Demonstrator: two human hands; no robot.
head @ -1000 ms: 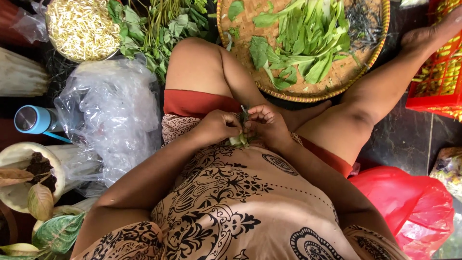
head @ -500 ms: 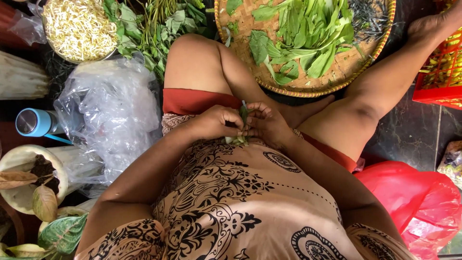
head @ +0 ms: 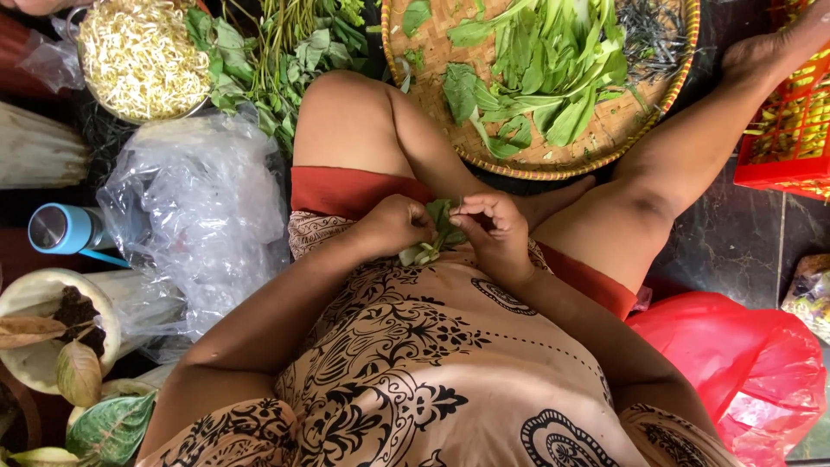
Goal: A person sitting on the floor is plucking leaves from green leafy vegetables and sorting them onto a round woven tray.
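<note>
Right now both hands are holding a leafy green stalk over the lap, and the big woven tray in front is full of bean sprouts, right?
Not quite. The head view shows the left hand and right hand holding the leafy green stalk over the lap, but the woven tray holds green leaves. The bean sprouts are in a separate bowl off to the left.

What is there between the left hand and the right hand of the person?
In the head view, a small green leafy vegetable sits between the left hand and right hand; both pinch it.
</note>
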